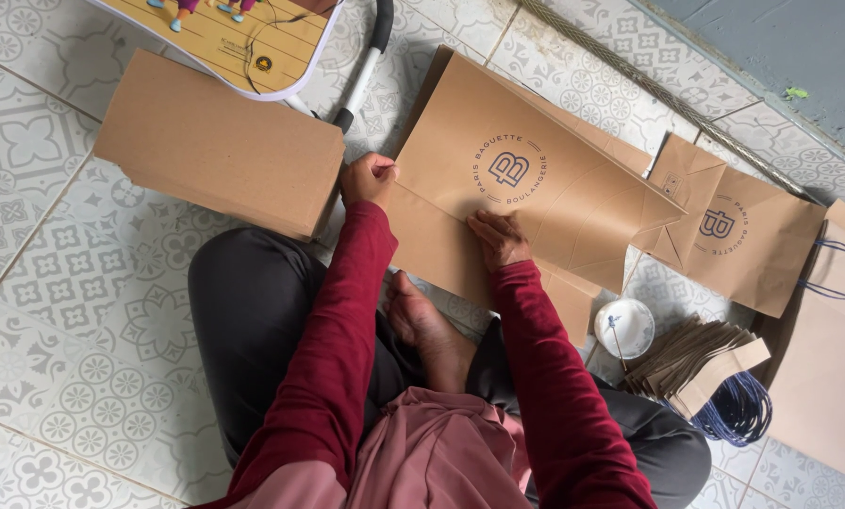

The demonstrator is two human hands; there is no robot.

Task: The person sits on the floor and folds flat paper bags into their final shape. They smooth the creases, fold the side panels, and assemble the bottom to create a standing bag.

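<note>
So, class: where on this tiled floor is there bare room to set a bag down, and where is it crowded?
Bare patterned floor tiles lie left of the person's dark-trousered knee, below the stack of flat brown paper bags. It is crowded on the right: small white dish, fan of brown card strips, blue cord bundle, more bags.

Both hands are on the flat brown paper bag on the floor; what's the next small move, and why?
Probably slide the right hand along the fold line to press the crease flat. The left hand already pins the edge of the paper bag in a closed grip, and the lower flap looks folded over but not yet flattened along its length.
</note>
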